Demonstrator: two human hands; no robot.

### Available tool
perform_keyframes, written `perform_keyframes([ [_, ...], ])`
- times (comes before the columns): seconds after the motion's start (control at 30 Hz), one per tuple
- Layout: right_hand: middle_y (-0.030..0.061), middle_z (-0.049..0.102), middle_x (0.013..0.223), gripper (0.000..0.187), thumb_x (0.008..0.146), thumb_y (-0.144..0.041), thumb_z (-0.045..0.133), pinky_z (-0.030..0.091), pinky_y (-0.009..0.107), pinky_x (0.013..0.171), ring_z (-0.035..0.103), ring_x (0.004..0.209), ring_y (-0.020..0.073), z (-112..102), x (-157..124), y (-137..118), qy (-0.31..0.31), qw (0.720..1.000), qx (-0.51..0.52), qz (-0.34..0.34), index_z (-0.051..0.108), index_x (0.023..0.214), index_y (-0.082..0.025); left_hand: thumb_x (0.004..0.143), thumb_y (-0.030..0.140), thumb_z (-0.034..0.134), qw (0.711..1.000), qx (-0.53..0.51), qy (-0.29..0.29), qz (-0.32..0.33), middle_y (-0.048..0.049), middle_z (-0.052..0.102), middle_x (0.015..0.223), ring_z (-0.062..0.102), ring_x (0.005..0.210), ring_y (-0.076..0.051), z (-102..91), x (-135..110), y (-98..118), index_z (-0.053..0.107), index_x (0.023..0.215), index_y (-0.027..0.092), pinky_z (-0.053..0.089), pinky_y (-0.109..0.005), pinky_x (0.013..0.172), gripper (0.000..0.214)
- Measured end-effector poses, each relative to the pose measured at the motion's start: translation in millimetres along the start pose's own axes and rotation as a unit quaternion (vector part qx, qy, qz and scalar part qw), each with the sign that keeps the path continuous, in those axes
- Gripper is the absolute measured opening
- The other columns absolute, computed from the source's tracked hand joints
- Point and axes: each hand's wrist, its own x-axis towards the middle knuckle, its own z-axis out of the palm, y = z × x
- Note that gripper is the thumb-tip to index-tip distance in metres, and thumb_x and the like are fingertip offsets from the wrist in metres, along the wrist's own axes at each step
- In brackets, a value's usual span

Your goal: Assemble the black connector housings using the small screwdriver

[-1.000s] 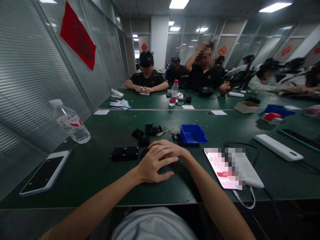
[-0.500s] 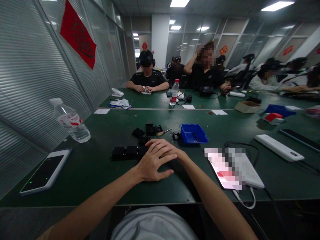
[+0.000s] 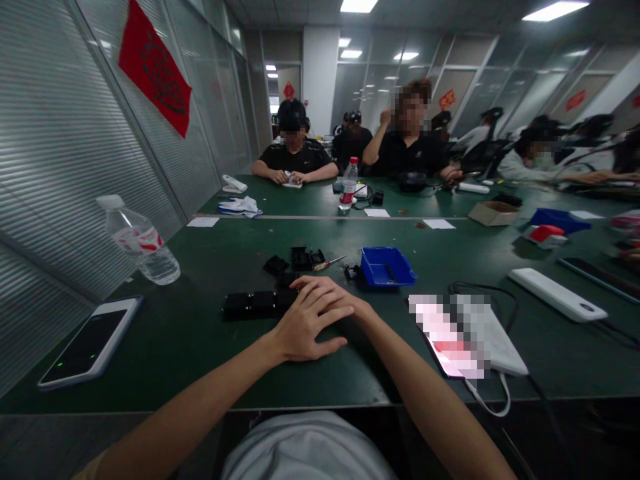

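Resting left hand (image 3: pixel 303 330) over right hand (image 3: pixel 346 301); red bottle label (image 3: pixel 136 241) unreadable.

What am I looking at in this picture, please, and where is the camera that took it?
No machine here: a person wears one camera on the head, looking forward and down, so the two bare arms at the bottom are that person's own. The left hand lies open over the right hand, which is mostly hidden; neither visibly holds anything. They rest on a green table beside a long black part. Beyond lie smaller black pieces, a screwdriver and a blue tray; a water bottle and a phone are to the left.
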Motion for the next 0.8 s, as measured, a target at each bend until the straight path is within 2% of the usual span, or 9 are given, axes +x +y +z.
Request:
perform_keyframes([
  [0.17,0.0110,0.065,0.130,0.043,0.086,-0.028,0.067,0.046,0.043,0.109,0.062,0.120,0.0231,-8.5,2.7,-4.5,-0.011,0.998,-0.060,-0.027,0.063,0.127,-0.017,0.093,0.042,0.064,1.000,0.011,0.013,-0.004,-0.0178,0.050,0.151,0.041,0.144,-0.035,-0.3,-1.0,0.3,0.059,0.140,0.020,0.029,-0.060,0.120,0.052],
  [0.27,0.0101,0.067,0.125,0.037,0.086,-0.020,0.063,0.046,0.043,0.106,0.062,0.116,0.0241,-16.2,3.6,-6.5,0.036,0.986,-0.163,-0.030,0.065,0.123,-0.018,0.094,0.042,0.063,0.999,0.020,0.029,-0.005,-0.0173,0.048,0.153,0.039,0.146,-0.035,-0.9,-1.2,0.8,0.058,0.140,0.020,0.028,-0.059,0.121,0.051],
  [0.33,0.0123,0.066,0.124,0.036,0.086,-0.016,0.062,0.046,0.044,0.105,0.059,0.117,0.0265,-18.6,3.9,-5.7,0.096,0.960,-0.264,0.016,0.067,0.122,-0.017,0.094,0.041,0.062,0.999,0.026,0.040,-0.008,-0.0165,0.050,0.151,0.040,0.145,-0.033,-1.2,-0.9,0.8,0.058,0.139,0.020,0.028,-0.058,0.122,0.049],
  [0.4,0.0157,0.062,0.131,0.037,0.088,-0.016,0.059,0.044,0.046,0.104,0.053,0.123,0.0306,-18.2,4.0,-3.1,0.158,0.915,-0.362,0.087,0.067,0.125,-0.017,0.095,0.039,0.061,0.998,0.032,0.056,-0.024,-0.0150,0.053,0.148,0.043,0.143,-0.032,-1.4,-0.2,0.2,0.059,0.137,0.020,0.027,-0.058,0.123,0.046],
  [0.5,0.0180,0.055,0.142,0.039,0.098,-0.026,0.052,0.039,0.049,0.108,0.044,0.135,0.0344,-14.1,5.0,2.6,0.194,0.861,-0.446,0.151,0.063,0.135,-0.017,0.096,0.038,0.059,0.992,0.050,0.080,-0.082,-0.0138,0.056,0.143,0.043,0.142,-0.033,-2.5,1.3,-2.5,0.061,0.133,0.022,0.027,-0.059,0.122,0.041],
  [0.67,0.0165,0.054,0.148,0.045,0.105,-0.040,0.041,0.019,0.059,0.120,0.037,0.144,0.0359,-6.3,10.1,12.8,0.192,0.829,-0.489,0.191,0.059,0.142,-0.021,0.096,0.039,0.058,0.970,0.119,0.099,-0.185,-0.0138,0.056,0.141,0.045,0.138,-0.035,-7.3,2.9,-12.4,0.062,0.130,0.021,0.032,-0.059,0.118,0.039],
  [0.8,0.0168,0.054,0.147,0.051,0.105,-0.046,0.039,0.010,0.064,0.121,0.035,0.147,0.0370,-3.1,13.0,16.3,0.192,0.824,-0.496,0.196,0.051,0.148,-0.021,0.096,0.042,0.058,0.957,0.160,0.081,-0.230,-0.0148,0.060,0.135,0.049,0.132,-0.036,-10.5,2.9,-22.1,0.065,0.128,0.020,0.034,-0.059,0.116,0.039],
])
